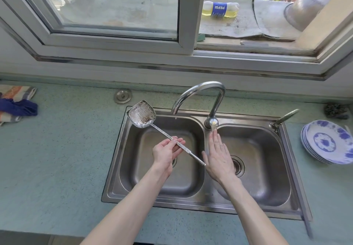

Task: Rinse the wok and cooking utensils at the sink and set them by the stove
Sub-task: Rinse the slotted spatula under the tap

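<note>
Holding the metal spatula [152, 124] by its handle over the left basin of the sink [191, 202], the left hand [166, 152] grips it while the right hand [217, 155], fingers straight, touches the faucet [202, 99] lever. Rinsing appears to be at the tap-operating step; the next move likely calls for shifting that lever. Both basins look empty, and no stream shows.

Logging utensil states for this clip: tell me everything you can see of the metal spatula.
The metal spatula is all shiny silver-coloured metal: a broad, shovel-shaped blade, wet-looking and streaked, on a long thin handle. It is held tilted over the left basin of the sink, blade up towards the far left corner, handle end pointing at the right hand. The left hand pinches the handle mid-length; the right hand looks close to its tip.
</note>
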Tool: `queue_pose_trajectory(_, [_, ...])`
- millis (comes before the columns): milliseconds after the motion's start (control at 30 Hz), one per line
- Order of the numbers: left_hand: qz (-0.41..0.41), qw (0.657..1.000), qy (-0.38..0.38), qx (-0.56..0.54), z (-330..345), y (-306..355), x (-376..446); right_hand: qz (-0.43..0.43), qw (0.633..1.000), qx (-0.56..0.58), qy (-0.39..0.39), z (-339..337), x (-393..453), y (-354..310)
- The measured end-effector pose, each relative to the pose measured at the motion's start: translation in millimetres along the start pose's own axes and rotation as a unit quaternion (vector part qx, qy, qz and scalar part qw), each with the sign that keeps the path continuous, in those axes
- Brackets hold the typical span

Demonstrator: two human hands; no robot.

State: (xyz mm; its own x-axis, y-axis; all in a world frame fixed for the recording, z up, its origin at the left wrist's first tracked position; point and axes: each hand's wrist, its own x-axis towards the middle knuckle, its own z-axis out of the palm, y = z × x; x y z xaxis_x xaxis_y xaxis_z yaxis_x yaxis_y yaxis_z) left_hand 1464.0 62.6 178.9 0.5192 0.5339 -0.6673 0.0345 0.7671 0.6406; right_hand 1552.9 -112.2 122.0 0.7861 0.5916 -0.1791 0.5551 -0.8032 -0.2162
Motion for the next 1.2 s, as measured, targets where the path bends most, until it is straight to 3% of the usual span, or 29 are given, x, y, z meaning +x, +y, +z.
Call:
queue_pose_trajectory(133, [-0.006,1.000,0.002,0.005,-2,-4,-4,-0.019,0.999,0.032,-0.006,-10,4,6])
queue_pose_trajectory(200, [-0.008,1.000,0.003,0.009,-2,-5,-6,-0.020,0.986,0.162,0.018,-21,4,8])
queue_pose_trajectory(300, [-0.004,1.000,-0.003,0.030,-1,-6,-8,-0.009,0.931,0.363,0.037,-36,-4,-1])
queue_pose_trajectory(400, [0.010,0.999,-0.006,0.051,2,-7,-11,0.039,0.873,0.480,-0.079,-56,-12,-28])
queue_pose_trajectory(467, [0.020,0.998,-0.003,0.066,4,-8,-12,0.044,0.870,0.474,-0.129,-60,-18,-47])
queue_pose_trajectory(600, [0.032,0.995,0.004,0.099,4,-11,-13,0.024,0.909,0.410,-0.076,-36,-25,-64])
queue_pose_trajectory(900, [0.037,0.991,0.074,0.104,-4,-9,-6,0.075,0.872,0.472,-0.104,-10,-32,-65])
queue_pose_trajectory(1100, [0.031,0.994,0.056,0.091,0,-8,-11,0.069,0.863,0.487,-0.114,-22,-35,-64])
queue_pose_trajectory(1200, [0.038,0.993,0.036,0.104,-1,-5,-12,0.077,0.839,0.524,-0.123,-31,-38,-67])
